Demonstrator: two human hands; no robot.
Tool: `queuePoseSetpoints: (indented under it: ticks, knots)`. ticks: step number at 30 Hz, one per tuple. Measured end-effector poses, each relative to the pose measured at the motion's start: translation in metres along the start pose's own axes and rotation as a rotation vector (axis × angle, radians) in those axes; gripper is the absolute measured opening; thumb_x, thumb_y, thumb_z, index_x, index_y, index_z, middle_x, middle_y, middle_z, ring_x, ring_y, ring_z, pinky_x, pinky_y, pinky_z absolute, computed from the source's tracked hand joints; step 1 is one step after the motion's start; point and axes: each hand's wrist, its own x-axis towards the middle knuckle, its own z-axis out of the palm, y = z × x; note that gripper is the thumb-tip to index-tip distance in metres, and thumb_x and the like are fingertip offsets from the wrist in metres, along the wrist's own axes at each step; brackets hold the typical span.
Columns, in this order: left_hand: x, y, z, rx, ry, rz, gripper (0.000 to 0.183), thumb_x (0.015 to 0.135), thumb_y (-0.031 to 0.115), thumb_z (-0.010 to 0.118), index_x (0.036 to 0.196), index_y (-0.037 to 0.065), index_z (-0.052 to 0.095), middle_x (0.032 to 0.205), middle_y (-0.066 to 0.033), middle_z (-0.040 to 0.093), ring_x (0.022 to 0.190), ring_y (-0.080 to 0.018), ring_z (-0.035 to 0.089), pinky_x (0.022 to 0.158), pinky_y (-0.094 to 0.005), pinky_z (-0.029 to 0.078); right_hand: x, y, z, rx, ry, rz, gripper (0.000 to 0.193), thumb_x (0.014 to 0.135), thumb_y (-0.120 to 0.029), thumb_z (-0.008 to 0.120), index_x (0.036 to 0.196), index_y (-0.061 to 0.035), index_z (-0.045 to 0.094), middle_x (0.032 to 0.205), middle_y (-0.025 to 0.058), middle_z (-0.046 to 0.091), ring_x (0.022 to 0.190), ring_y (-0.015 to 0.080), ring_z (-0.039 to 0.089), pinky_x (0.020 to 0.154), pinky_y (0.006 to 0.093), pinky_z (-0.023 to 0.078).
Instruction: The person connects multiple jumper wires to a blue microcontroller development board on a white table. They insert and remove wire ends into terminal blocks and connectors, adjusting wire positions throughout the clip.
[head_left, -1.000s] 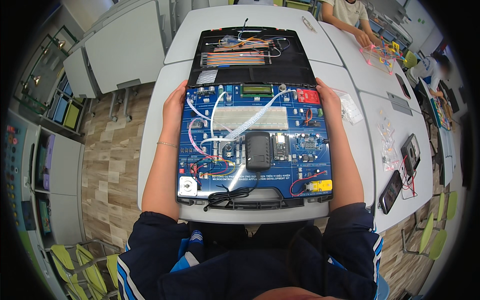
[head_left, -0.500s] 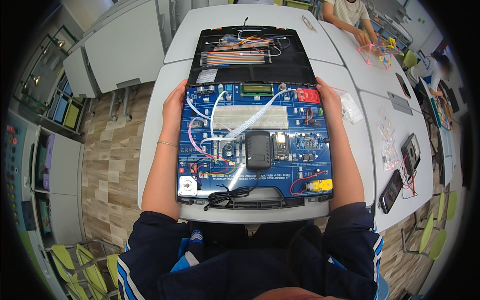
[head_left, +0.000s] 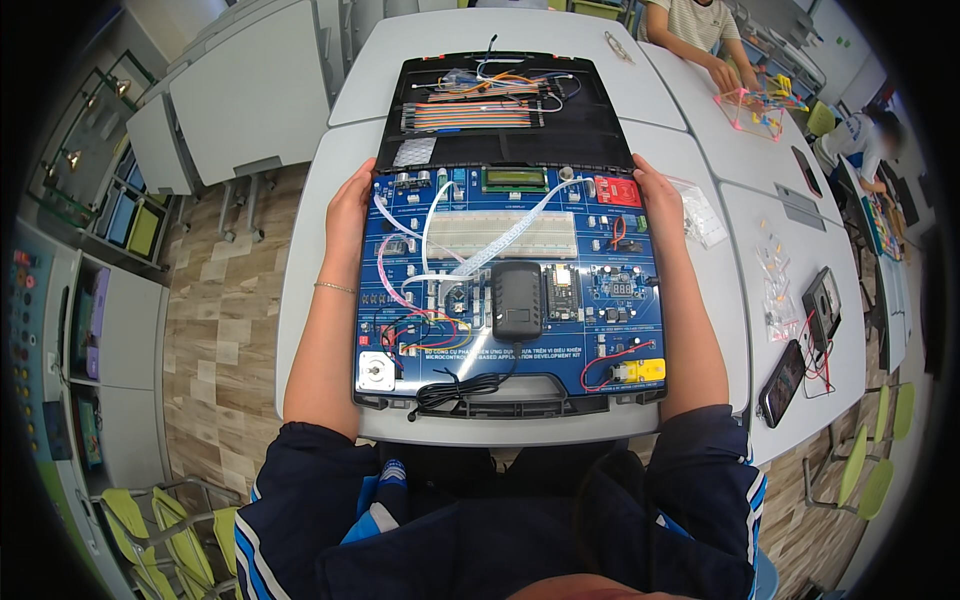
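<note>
An open black electronics kit case (head_left: 612, 118) lies on the table before me, its lid folded back on the far side. Its base holds a blue circuit board (head_left: 545, 365) with a white breadboard (head_left: 500, 236), a small display, modules and looping wires. A black power adapter (head_left: 517, 300) rests on the board, its cable (head_left: 450, 390) bundled at the near edge. Flat ribbons of jumper wires (head_left: 470, 115) sit in the lid. My left hand (head_left: 347, 205) grips the case's left side near the hinge. At the right side my right hand (head_left: 658, 200) does likewise; some fingers are hidden.
To the right lie clear bags of small parts (head_left: 780, 290), a multimeter (head_left: 822, 305) with red leads, and a phone (head_left: 783, 382). Across the table another person's hands (head_left: 730, 75) work at a colourful stick frame (head_left: 750, 118). Green chairs (head_left: 180, 535) stand at lower left.
</note>
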Motion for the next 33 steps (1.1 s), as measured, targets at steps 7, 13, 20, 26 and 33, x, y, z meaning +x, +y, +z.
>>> queuePoseSetpoints:
  ticks: [7, 13, 20, 26, 33]
  knots:
    - [-0.0047, 0.0056, 0.0058, 0.026, 0.018, -0.004, 0.044, 0.101, 0.018, 0.046, 0.137, -0.007, 0.047, 0.135, -0.0166, 0.055, 0.122, -0.0195, 0.054, 0.104, -0.0293, 0.042, -0.0005, -0.0001, 0.0004, 0.010, -0.001, 0.002, 0.036, 0.093, -0.007, 0.058, 0.128, 0.0018, 0.060, 0.107, 0.0115, 0.069, 0.088, 0.0111, 0.066, 0.078, 0.0221, 0.053]
    - [-0.0007, 0.0011, 0.0008, 0.017, 0.002, -0.004, 0.044, 0.101, 0.018, 0.047, 0.137, -0.007, 0.047, 0.134, -0.0167, 0.056, 0.121, -0.0195, 0.055, 0.102, -0.0292, 0.043, 0.0002, 0.0000, -0.0004, -0.007, 0.003, -0.005, 0.036, 0.093, -0.007, 0.058, 0.128, 0.0019, 0.060, 0.107, 0.0117, 0.069, 0.087, 0.0111, 0.066, 0.077, 0.0221, 0.053]
    - [-0.0026, 0.0011, 0.0017, 0.006, 0.014, 0.003, 0.044, 0.101, 0.019, 0.048, 0.136, -0.006, 0.049, 0.131, -0.0163, 0.058, 0.118, -0.0193, 0.057, 0.100, -0.0288, 0.044, -0.0036, -0.0040, 0.0032, -0.027, 0.016, -0.004, 0.036, 0.093, -0.007, 0.058, 0.128, 0.0024, 0.059, 0.107, 0.0116, 0.069, 0.087, 0.0108, 0.066, 0.077, 0.0221, 0.053]
    - [-0.0035, 0.0032, 0.0032, 0.029, 0.018, 0.003, 0.044, 0.101, 0.020, 0.049, 0.136, -0.005, 0.049, 0.130, -0.0159, 0.058, 0.118, -0.0190, 0.057, 0.101, -0.0290, 0.044, -0.0004, -0.0002, 0.0001, 0.014, -0.004, -0.001, 0.036, 0.093, -0.007, 0.058, 0.128, 0.0029, 0.059, 0.107, 0.0114, 0.068, 0.087, 0.0112, 0.066, 0.077, 0.0223, 0.053]
    - [-0.0033, 0.0035, 0.0034, 0.031, 0.014, 0.008, 0.043, 0.101, 0.020, 0.048, 0.137, -0.004, 0.049, 0.134, -0.0155, 0.056, 0.120, -0.0193, 0.055, 0.102, -0.0294, 0.043, 0.0028, 0.0032, -0.0026, 0.024, -0.012, -0.007, 0.036, 0.092, -0.007, 0.059, 0.127, 0.0030, 0.060, 0.108, 0.0113, 0.068, 0.088, 0.0110, 0.065, 0.077, 0.0221, 0.053]
